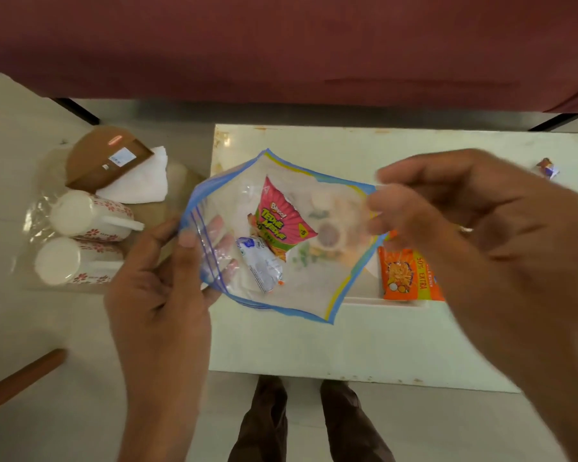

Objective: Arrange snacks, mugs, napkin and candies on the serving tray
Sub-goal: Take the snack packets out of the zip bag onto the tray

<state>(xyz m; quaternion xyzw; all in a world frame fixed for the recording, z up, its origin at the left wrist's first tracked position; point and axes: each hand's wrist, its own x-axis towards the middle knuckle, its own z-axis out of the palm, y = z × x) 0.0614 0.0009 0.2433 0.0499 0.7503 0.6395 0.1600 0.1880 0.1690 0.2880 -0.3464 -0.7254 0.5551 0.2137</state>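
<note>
Far left on the floor, two floral mugs (90, 213) lie on their sides in clear plastic, near white napkins (137, 178) and a brown holder (106, 158). The left hand (157, 295) pinches the left edge of an open zip bag (281, 238), fingers (221, 241) inside. The bag holds a pink snack packet (282, 221) and a white packet (261, 265). The right hand (474, 241), blurred, pinches the right edge. An orange snack packet (404, 275) lies on the white tray (347, 345); a candy (548, 166) sits far right.

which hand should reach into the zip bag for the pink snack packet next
Right, probably. The left hand grips the zip bag at its left rim, fingers showing through the plastic, so it steadies the mouth. The right hand only pinches the right rim, close to the pink snack packet, and could let go.
</note>
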